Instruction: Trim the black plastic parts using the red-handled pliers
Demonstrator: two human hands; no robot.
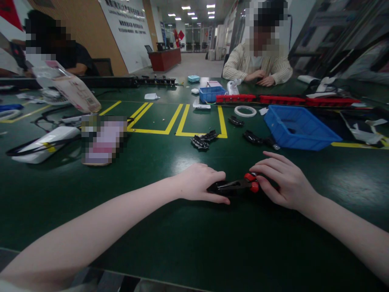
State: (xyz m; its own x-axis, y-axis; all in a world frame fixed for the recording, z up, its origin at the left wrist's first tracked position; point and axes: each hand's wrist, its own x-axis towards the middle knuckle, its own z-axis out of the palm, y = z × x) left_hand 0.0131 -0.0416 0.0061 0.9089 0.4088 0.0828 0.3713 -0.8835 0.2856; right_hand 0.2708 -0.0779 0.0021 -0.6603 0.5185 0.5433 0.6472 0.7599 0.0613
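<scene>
The left hand (202, 182) lies curled on the green surface (182, 235), fingers folded down over the black end of a small tool (234, 185) — it pins that end rather than lifting it, and the thumb lies flat just below the dark part. The tool is a pair of small pliers or cutters, as far as can be told: a black nose and body under the left hand and red handles (252, 182) to the right. Its long axis runs nearly level across the view, from the left hand's fingertips to the right hand's thumb, so each hand meets one end and neither is clearly the nearer. The right hand (284, 182) is half open, fingers spread and arched above the surface, with thumb and forefinger touching the red handles in a light pinch; whether it squeezes them cannot be told. What lies beneath the black nose is hidden by the left fingers. Beyond the hands, well apart from them, black parts (203, 140) lie on the yellow lines, and further right a blue bin (299, 127) stands — nearer the right hand than the left. Across the surface a person in a striped top (258, 65) sits with both hands together.
</scene>
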